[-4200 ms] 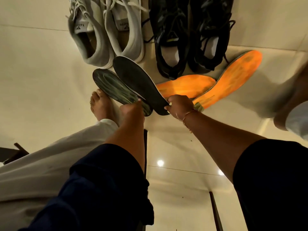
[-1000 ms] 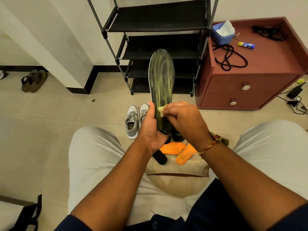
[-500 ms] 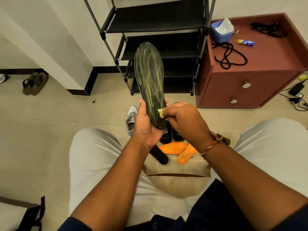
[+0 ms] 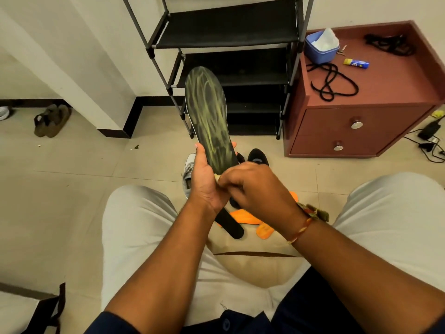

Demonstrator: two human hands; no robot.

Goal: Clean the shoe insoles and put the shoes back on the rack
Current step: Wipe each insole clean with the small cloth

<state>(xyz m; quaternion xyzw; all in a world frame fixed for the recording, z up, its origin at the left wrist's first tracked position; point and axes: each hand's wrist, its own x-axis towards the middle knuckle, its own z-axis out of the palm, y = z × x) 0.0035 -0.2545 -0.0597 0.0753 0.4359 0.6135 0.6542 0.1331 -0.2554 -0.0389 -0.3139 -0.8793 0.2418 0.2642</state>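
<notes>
Plainly, the left hand (image 4: 206, 182) gripped the heel end of a dark foam insole streaked with yellow-green (image 4: 208, 116), holding it upright above the lap with the toe leaning slightly left. Its thumb lay along the left edge. The right hand (image 4: 255, 189), fingers curled, pinched a small pale wad (image 4: 217, 177) against the insole's lower part. Below the hands, on the beige tiled floor (image 4: 72, 189), lay a plain black insole (image 4: 231, 224) and two orange insoles (image 4: 243, 216), close to a grey sneaker (image 4: 189, 168) and a black shoe (image 4: 258, 156). Behind them stood the black metal shoe rack (image 4: 228, 22), just beside a red-brown two-drawer cabinet (image 4: 325, 131).
</notes>
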